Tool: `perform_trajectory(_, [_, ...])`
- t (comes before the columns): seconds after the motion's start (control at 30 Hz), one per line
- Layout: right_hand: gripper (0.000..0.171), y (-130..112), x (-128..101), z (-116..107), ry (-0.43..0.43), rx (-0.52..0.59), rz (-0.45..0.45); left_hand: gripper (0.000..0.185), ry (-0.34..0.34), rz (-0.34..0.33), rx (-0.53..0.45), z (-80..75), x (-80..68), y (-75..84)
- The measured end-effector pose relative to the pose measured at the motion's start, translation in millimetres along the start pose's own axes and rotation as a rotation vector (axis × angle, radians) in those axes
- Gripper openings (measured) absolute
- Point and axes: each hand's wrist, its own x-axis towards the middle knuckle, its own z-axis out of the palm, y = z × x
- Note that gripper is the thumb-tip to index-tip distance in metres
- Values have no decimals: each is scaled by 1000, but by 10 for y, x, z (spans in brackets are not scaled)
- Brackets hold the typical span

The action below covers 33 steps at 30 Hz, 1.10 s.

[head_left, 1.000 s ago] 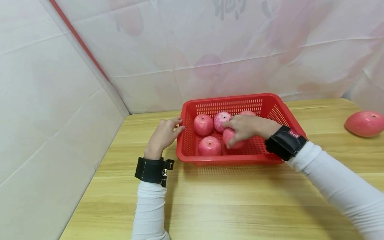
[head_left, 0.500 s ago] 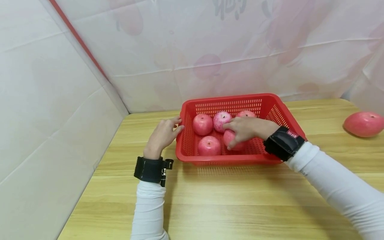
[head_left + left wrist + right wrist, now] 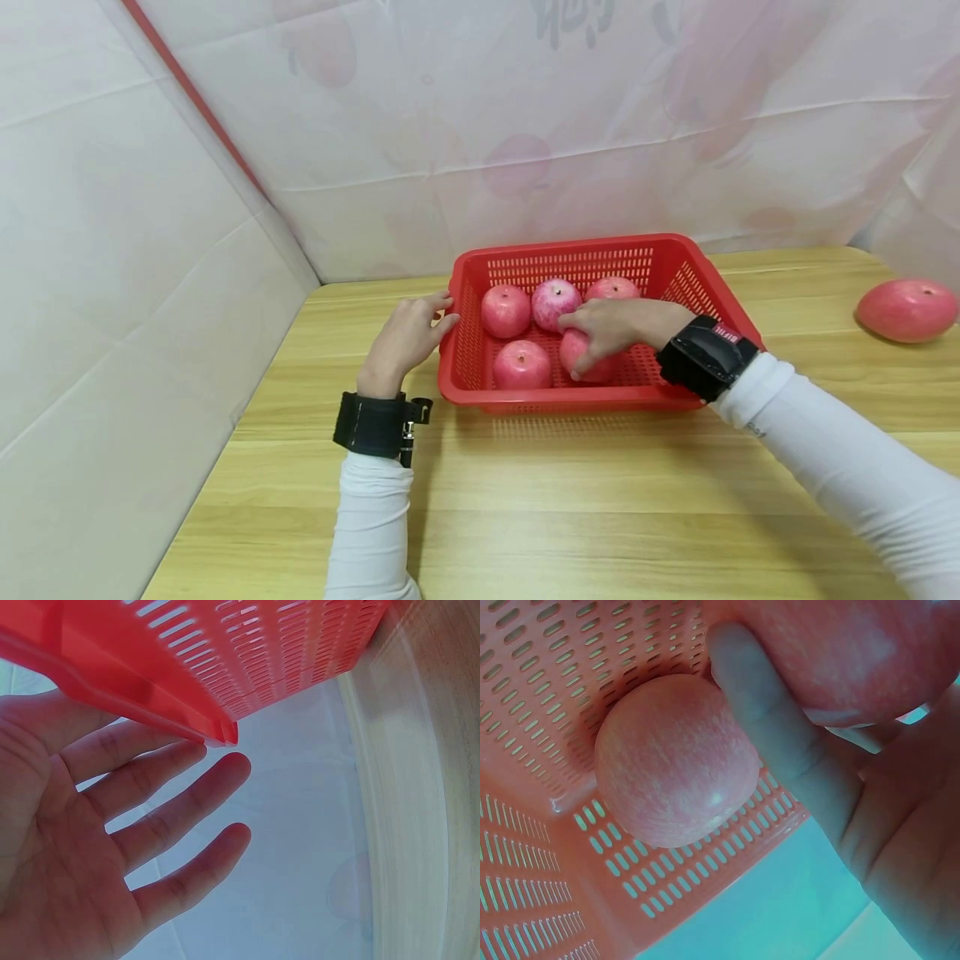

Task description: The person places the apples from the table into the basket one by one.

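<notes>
1. Since one second ago, the right hand point(image 3: 611, 327) has shifted slightly toward the near wall of the red basket point(image 3: 678, 250) together with the held apple point(image 3: 588, 357), uncovering the back-right apple point(image 3: 612, 288), which the hand previously half hid.
2. Held apple: round, with no long axis. Its stem end is hidden under the hand, so which way it points cannot be told. It sits low at the near right of the basket interior; contact with the floor cannot be confirmed.
3. Right hand: fingers and thumb curl around the held apple from above. The right wrist view shows a finger point(image 3: 780, 727) pressed against the fruit point(image 3: 855, 652).
4. Basket contents: five apples in all. The front-left apple point(image 3: 522, 364) lies just beside the held apple, stem dimple up. The back row holds the back-left apple point(image 3: 506, 310), the back-middle apple point(image 3: 556, 303) and the back-right apple.
5. Left hand point(image 3: 406, 340): fingers relaxed and nearly straight, fingertips resting against the basket's left rim point(image 3: 150, 705); it grips nothing.
6. Basket position: on the wooden table point(image 3: 570, 500), near the back wall.
7. One loose apple point(image 3: 907, 310) lies on the table well apart, to the right.
</notes>
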Motion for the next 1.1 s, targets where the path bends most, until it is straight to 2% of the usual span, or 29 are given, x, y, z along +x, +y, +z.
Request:
perform_trajectory(0.4, [79, 6, 7, 14, -41, 28, 19, 40, -1, -7, 6, 0, 3, 15])
perform_trajectory(0.83, [49, 18, 40, 25, -62, -2, -83, 40, 1, -1, 15, -10, 12, 17])
perform_trajectory(1.1, [61, 27, 37, 27, -81, 50, -73, 40, 2, 6, 5, 4, 22, 18])
